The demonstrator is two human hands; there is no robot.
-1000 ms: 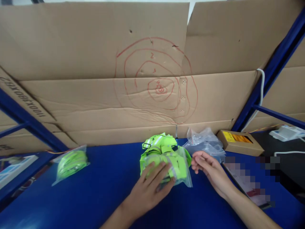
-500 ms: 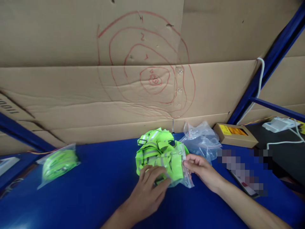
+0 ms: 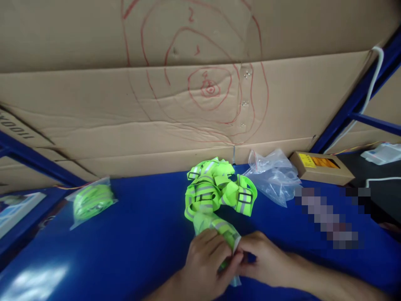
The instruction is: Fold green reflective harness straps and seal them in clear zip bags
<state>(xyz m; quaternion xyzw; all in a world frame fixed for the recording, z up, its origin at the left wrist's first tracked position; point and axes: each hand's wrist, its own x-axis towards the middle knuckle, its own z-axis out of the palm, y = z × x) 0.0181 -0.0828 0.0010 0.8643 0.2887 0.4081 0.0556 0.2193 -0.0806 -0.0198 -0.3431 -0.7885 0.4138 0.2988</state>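
Observation:
Near the front of the blue table, a clear zip bag (image 3: 226,229) with a neon-green reflective strap inside is held between my two hands. My left hand (image 3: 208,259) is closed around its near side, fingers curled over the plastic. With thumb and fingers pinched, my right hand (image 3: 261,259) grips the bag's right-hand edge. My fingers cover much of the bag. Just beyond it lies a loose heap of neon-green reflective straps (image 3: 205,190) with black buckles.
A filled bag of green strap (image 3: 93,201) lies on the left of the blue table (image 3: 140,234). Empty clear bags (image 3: 274,175) sit behind right, beside a cardboard box (image 3: 324,168). A cardboard wall (image 3: 94,100) with red rings stands behind; blue posts (image 3: 344,113) flank it.
The bag has come toward me, off the strap heap. My right hand has moved down and inward to meet my left at the bag's edge. The camera view has tilted down.

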